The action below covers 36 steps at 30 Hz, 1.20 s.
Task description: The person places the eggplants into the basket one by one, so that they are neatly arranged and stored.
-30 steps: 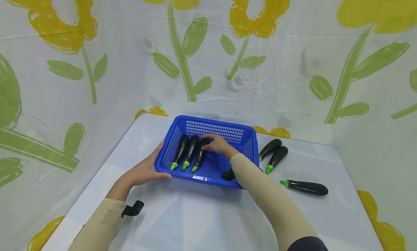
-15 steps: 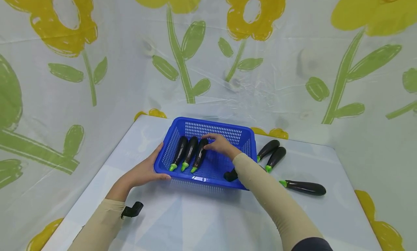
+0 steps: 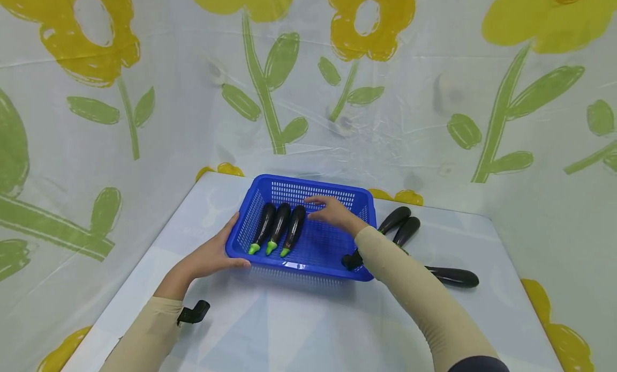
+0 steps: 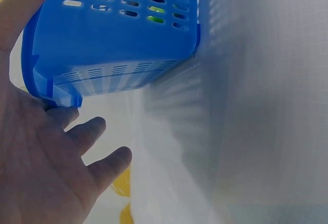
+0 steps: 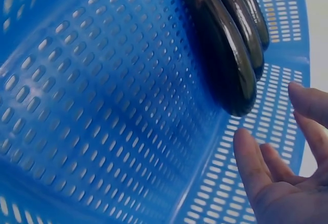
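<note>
Three dark eggplants with green stem ends lie side by side in the left half of a blue plastic basket (image 3: 315, 248); the rightmost eggplant (image 3: 293, 231) is closest to my right hand (image 3: 335, 212). That hand reaches over the basket with its fingers apart and nothing between them. In the right wrist view, the fingertips stand a short gap away from the rounded end of the near eggplant (image 5: 223, 49). My left hand (image 3: 209, 257) spans the basket's near left corner, its thumb along the front rim. Spread, mostly straight fingers (image 4: 89, 131) show beneath the rim in the left wrist view.
On the white table (image 3: 289, 329), right of the basket, lie two more eggplants (image 3: 407, 231) close together. Another eggplant (image 3: 455, 277) lies nearer, its stem end behind the right sleeve (image 3: 409, 302). A flower-printed curtain (image 3: 409, 120) hangs behind the table.
My right hand has let go of the third eggplant and drawn back to the right, its fingers opening. The eggplant stays beside the other two. The left hand keeps its place at the corner.
</note>
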Tool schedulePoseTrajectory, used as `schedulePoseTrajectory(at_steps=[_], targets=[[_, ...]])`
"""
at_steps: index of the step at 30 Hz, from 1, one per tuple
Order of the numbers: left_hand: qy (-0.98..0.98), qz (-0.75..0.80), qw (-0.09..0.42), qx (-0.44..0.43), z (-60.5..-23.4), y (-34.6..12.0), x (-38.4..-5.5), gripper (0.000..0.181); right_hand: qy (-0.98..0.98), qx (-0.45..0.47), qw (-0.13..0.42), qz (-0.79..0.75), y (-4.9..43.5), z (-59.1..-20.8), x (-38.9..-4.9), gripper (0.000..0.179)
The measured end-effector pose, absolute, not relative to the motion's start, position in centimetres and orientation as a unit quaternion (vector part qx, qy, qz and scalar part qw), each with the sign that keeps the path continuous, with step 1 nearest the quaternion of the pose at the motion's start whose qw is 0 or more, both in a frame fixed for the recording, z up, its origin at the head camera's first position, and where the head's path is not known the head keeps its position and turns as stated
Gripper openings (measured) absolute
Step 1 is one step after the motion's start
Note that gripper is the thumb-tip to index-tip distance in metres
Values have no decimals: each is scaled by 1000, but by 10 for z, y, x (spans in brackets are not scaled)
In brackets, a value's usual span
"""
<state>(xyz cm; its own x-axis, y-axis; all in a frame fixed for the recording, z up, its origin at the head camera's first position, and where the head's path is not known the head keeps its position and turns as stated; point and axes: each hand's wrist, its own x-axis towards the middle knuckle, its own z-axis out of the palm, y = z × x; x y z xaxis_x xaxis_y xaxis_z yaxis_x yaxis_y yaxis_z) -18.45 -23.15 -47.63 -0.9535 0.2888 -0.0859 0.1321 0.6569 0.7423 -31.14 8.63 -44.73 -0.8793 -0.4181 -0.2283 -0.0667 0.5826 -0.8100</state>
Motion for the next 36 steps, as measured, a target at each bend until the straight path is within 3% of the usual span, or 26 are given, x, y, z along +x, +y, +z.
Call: schedulePoseTrajectory(at_steps=[14,36], targets=[[902,405,99,116,-478,-232,-184,121,848,-141,205,-468,106,-439,-305,47],[907,393,99,114,-478,-232,-185,121,853,-126,157,-481,141,-421,-303,43]])
